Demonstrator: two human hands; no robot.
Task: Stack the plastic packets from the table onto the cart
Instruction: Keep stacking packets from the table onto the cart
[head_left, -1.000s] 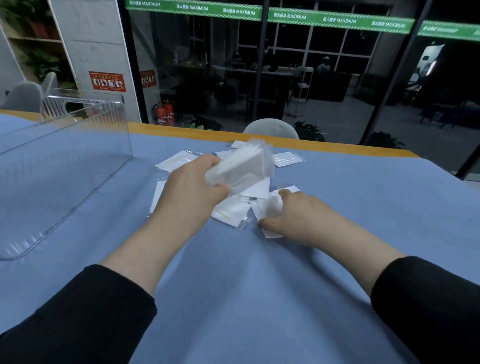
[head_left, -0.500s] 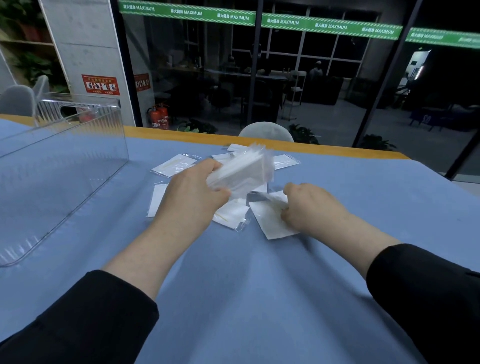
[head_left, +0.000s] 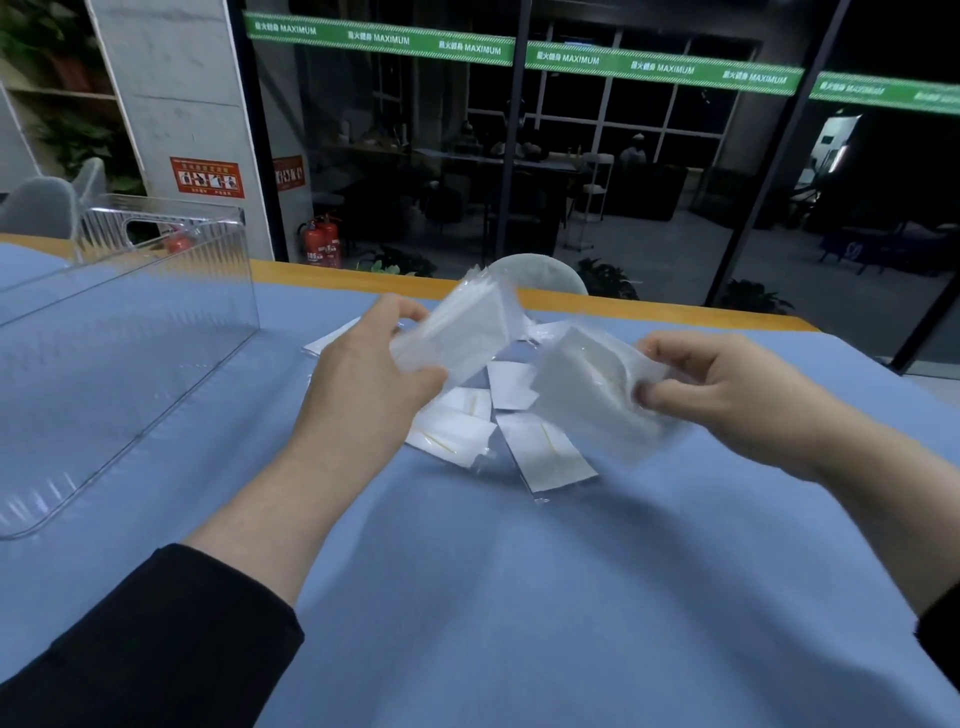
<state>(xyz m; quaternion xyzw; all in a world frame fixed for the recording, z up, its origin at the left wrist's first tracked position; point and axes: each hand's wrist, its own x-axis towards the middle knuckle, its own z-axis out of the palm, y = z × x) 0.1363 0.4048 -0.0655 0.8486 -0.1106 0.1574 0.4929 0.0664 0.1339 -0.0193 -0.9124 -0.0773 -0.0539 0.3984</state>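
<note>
Two hands, both raised above blue table. Left hand grips stack of packets — count within blurred. Right hand pinches single packet by edge. Roughly six loose packets lie on table between hands. One clear plastic bin at left — nothing visible inside.

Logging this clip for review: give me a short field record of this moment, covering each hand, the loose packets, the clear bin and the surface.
left hand: grips a stack of packets, lifted above the table
right hand: pinches a single packet, raised off the table
loose packets: several lie scattered flat between the hands
clear bin: transparent, on the table at left; no packets visible inside
table: blue cloth cover
cart: not identifiable in view
</note>
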